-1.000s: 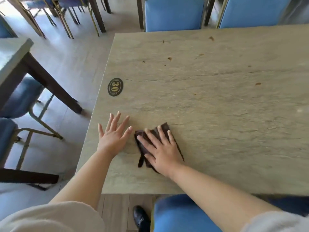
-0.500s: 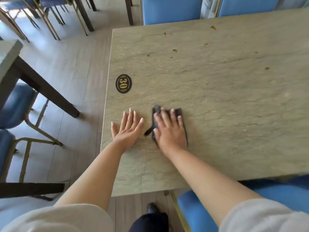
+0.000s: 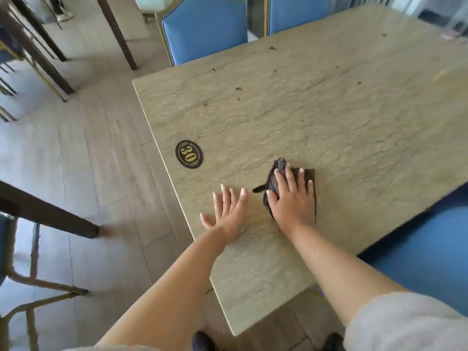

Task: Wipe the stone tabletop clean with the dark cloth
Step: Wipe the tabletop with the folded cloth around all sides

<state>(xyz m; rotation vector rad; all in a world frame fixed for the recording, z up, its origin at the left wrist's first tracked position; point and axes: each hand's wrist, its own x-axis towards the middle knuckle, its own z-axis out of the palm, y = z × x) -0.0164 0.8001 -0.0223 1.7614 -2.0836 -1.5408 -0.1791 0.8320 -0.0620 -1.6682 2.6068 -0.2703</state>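
The beige stone tabletop fills the middle and right of the head view. A dark brown cloth lies crumpled on it near the left edge. My right hand presses flat on the cloth with fingers spread, covering most of it. My left hand rests flat on the bare stone just left of the cloth, fingers apart, holding nothing. Small brown crumbs and stains dot the far part of the top.
A black oval plaque with a gold 30 sits on the table near its left edge. Blue chairs stand at the far side and at the near right. Another table's dark legs and chairs stand left on the floor.
My right hand has pushed the cloth farther away across the stone. My left hand has followed beside it. The camera has tilted, so the table now looks turned.
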